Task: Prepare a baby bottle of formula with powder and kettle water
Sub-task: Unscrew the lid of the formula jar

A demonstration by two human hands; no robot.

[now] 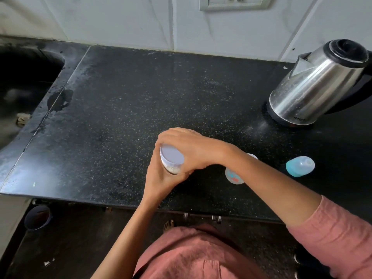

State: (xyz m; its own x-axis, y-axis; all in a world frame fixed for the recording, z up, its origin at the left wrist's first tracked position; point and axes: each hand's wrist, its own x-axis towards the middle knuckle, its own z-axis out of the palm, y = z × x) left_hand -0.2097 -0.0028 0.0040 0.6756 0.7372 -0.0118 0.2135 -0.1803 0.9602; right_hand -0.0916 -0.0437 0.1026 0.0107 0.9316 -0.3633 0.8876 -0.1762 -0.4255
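Soft daylight — dim, warped edges

The person wears a dusty-pink cloth top [197,256] with a loose sleeve [330,228] and a small chest pocket [211,267]. A thin ring [184,131] is on the right hand [189,150]. One foot [168,225] is bare.

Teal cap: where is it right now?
Head view, right side: the teal cap sits on the black counter, just right of the baby bottle and nearer the person than the kettle.
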